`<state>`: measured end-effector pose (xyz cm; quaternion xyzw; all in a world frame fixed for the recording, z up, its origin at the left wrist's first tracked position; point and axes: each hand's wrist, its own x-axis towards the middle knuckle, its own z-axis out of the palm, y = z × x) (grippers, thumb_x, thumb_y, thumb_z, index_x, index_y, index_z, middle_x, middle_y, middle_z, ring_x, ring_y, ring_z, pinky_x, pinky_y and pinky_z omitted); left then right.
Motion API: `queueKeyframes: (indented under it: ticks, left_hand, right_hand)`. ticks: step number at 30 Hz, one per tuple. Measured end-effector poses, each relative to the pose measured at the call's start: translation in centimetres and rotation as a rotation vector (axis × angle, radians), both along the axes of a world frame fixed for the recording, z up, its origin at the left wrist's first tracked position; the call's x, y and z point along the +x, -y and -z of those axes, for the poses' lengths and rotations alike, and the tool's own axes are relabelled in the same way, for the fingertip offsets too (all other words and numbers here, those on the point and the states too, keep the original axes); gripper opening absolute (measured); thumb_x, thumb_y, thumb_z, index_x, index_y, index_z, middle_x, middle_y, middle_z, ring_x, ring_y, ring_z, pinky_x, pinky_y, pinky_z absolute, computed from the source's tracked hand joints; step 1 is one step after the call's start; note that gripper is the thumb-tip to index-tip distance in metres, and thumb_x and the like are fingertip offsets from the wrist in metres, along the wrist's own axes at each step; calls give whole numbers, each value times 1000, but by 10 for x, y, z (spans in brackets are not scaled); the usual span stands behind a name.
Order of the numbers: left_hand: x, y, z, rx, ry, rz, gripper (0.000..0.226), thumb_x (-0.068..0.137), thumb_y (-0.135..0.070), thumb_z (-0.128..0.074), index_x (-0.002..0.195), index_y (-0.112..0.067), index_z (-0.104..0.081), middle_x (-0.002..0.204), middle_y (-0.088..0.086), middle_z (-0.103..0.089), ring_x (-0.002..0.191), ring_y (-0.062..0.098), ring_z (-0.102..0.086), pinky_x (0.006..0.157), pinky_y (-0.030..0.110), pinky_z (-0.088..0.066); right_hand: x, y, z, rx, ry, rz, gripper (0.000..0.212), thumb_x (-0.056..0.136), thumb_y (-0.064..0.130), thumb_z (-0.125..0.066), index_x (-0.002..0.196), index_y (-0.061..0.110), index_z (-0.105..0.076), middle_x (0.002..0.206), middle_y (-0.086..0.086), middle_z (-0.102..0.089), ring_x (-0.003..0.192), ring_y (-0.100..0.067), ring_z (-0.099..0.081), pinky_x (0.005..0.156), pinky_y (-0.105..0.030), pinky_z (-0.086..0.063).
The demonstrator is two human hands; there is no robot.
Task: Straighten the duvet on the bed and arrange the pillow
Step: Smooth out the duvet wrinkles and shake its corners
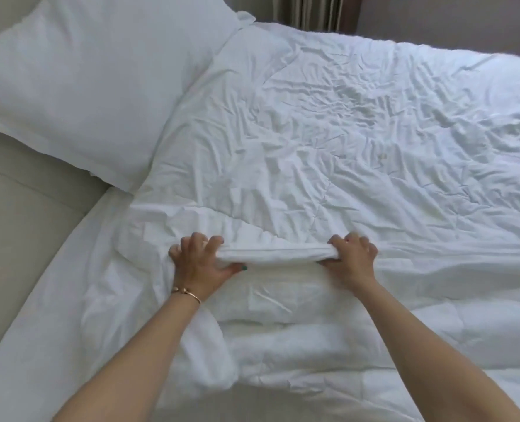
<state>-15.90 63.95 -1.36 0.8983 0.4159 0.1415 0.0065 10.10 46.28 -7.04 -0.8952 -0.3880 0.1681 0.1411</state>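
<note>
Left hand point(201, 258) and right hand point(351, 254) gripping bunched duvet point(328, 132) fold between them

Pretty soft daylight on my feed, brightest at the right of the frame, where the white duvet point(359, 117) nearly blows out. Gentle shadows in the creases, wide-angle bend at the edges, slight blur overall.

The duvet point(328, 132) is matt white cloth, heavily creased. The pillow point(79, 77) is smoother white cloth. The headboard point(18, 220) looks like matt beige upholstery. The bracelet point(188, 293) is shiny, rose-gold-coloured metal.
</note>
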Motion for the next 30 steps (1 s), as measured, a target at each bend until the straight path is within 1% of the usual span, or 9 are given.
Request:
queueKeyframes:
  ticks: [3, 5, 7, 9, 12, 14, 18, 21, 30]
  left_hand:
    - [77, -70, -46, 222, 82, 140, 73, 64, -92, -34, 93, -27, -49, 93, 7, -44, 85, 26, -39, 74, 44, -33]
    - [132, -102, -63, 264, 40, 157, 67, 68, -83, -45, 101, -25, -51, 99, 8, -41, 89, 27, -37, 78, 48, -34]
    - [177, -116, -55, 272, -101, 126, 61, 75, -67, -59, 120, -26, -50, 111, 8, -33, 102, 29, -34, 89, 54, -28]
    - [213, -109, -26, 260, -232, 133, 72, 79, -56, -63, 142, -35, -35, 135, 8, -26, 129, 35, -21, 106, 58, -10]
    - [257, -77, 41, 160, -392, 298, 73, 85, -76, -27, 149, -48, -4, 161, 3, 0, 145, 40, 12, 109, 66, 14]
    - [278, -64, 92, 60, -452, 347, 75, 81, -83, -13, 147, -52, 2, 162, -1, 9, 144, 38, 20, 105, 72, 14]
    - [306, -70, 177, 27, -316, 377, 72, 84, -80, -26, 148, -47, -22, 161, 5, -14, 147, 41, -4, 107, 74, 1]
    - [316, -70, 194, 77, -186, 414, 72, 82, -76, -38, 144, -38, -38, 155, 12, -27, 143, 46, -17, 109, 71, -5]
    - [319, -76, 205, -6, -248, 411, 75, 79, -74, -37, 145, -38, -32, 153, 8, -26, 142, 41, -23, 110, 65, -15]
  right_hand:
    - [51, -33, -30, 404, 237, 197, 36, 59, 34, -83, 85, 15, -66, 90, -13, -49, 92, -32, -44, 85, -46, -34]
    - [84, -52, -48, 465, 386, 248, 38, 59, 33, -81, 88, 16, -62, 95, -14, -46, 94, -28, -40, 90, -49, -34]
    - [107, -67, -47, 344, 410, 262, 62, 65, 56, -72, 112, 22, -51, 118, -12, -36, 114, -32, -38, 110, -55, -13]
    - [119, -74, -24, 183, 347, 251, 86, 66, 73, -54, 136, 29, -33, 141, -8, -18, 136, -34, -20, 111, -56, 13]
    - [128, -70, 50, -114, 251, 119, 83, 75, 84, -15, 150, 48, -8, 161, 4, 0, 147, -31, 4, 110, -69, 3]
    - [132, -63, 103, -154, 251, 118, 78, 78, 82, 4, 149, 50, -7, 162, 8, -6, 148, -27, 0, 109, -67, -3]
    - [154, -69, 161, -13, 356, 128, 65, 86, 72, -27, 144, 43, -33, 154, 4, -29, 143, -28, -23, 112, -61, -5]
    - [160, -74, 180, 77, 418, 118, 62, 89, 71, -21, 144, 42, -31, 152, 3, -29, 141, -28, -26, 112, -59, -5]
    - [167, -77, 190, 137, 504, 140, 63, 84, 73, -29, 136, 40, -44, 143, 2, -40, 138, -26, -28, 112, -56, -12]
